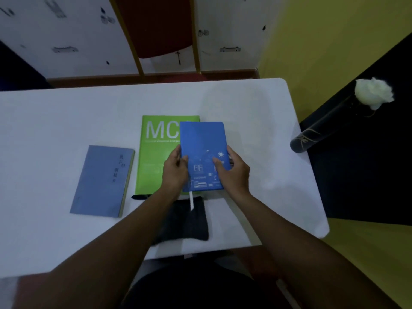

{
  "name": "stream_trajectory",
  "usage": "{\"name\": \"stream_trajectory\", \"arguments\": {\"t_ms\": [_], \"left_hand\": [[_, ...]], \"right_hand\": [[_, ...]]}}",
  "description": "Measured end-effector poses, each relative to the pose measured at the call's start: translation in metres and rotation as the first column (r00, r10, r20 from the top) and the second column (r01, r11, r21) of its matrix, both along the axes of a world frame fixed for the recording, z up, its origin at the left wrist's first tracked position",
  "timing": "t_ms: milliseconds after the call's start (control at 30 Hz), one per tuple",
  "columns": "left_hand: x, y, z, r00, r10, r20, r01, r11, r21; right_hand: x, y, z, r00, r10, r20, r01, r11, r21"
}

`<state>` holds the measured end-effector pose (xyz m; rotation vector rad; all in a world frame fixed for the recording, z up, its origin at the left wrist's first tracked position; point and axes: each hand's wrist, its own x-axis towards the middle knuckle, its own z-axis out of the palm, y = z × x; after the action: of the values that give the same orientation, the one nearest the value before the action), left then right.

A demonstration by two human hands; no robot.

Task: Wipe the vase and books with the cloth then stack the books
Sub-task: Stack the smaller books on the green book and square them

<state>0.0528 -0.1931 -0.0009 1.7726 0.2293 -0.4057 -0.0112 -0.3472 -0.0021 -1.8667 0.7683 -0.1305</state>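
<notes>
A blue notebook is held over the right part of a large green book lying flat on the white table. My left hand grips its left edge and my right hand grips its right edge. A white ribbon hangs from the notebook's near end. A grey-blue book lies flat to the left of the green one. A dark cloth lies on the table under my forearms. A tall black vase with a white flower stands at the table's right edge.
A red chair with a gold frame stands behind the table's far edge. A dark pen-like object lies at the green book's near left corner. Yellow floor and a dark mat lie to the right.
</notes>
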Motion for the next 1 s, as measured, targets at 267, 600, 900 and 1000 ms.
{"name": "stream_trajectory", "arguments": {"t_ms": [267, 600, 900, 1000], "left_hand": [[0.046, 0.082, -0.016, 0.985, -0.125, 0.115, 0.075, 0.928, 0.365], [0.045, 0.107, -0.029, 0.96, -0.271, 0.065, 0.211, 0.857, 0.47], [0.051, 0.13, -0.028, 0.935, -0.345, 0.081, 0.249, 0.802, 0.543], [0.05, 0.139, -0.027, 0.892, -0.432, 0.129, 0.251, 0.713, 0.655]], "right_hand": [[0.035, 0.079, -0.007, 0.991, 0.098, -0.092, -0.098, 0.995, 0.006], [0.038, 0.113, -0.021, 0.99, 0.058, -0.125, -0.072, 0.992, -0.104], [0.047, 0.122, -0.021, 0.962, 0.231, -0.146, -0.265, 0.92, -0.29], [0.042, 0.133, -0.02, 0.949, 0.251, -0.189, -0.314, 0.781, -0.539]]}}
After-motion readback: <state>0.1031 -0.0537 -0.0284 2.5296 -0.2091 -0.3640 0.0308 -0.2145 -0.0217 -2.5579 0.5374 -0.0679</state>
